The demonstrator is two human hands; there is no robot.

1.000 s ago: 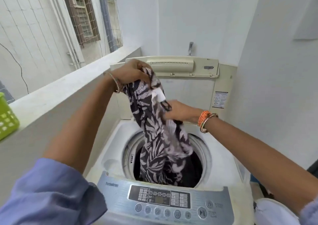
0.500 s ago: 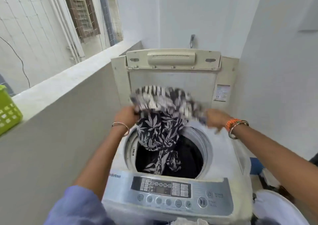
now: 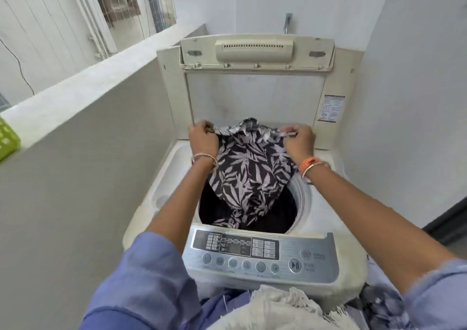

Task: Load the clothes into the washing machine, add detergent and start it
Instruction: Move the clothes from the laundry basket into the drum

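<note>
Garment (image 3: 249, 170), black with pale leaf print, stretched between both hands over the open drum (image 3: 283, 218) of the washing machine (image 3: 326, 183); left hand (image 3: 203, 140) pinching one top corner, fingers curled round the cloth; right hand (image 3: 300, 140) pinching the other corner, fingers likewise curled; lower part of fabric hanging down from the hands into the dark drum; raised lid (image 3: 255, 95) just beyond the hands; control panel (image 3: 260, 254) nearer than both wrists; green basket (image 3: 7, 140) on ledge well off to the left hand's side.
</note>
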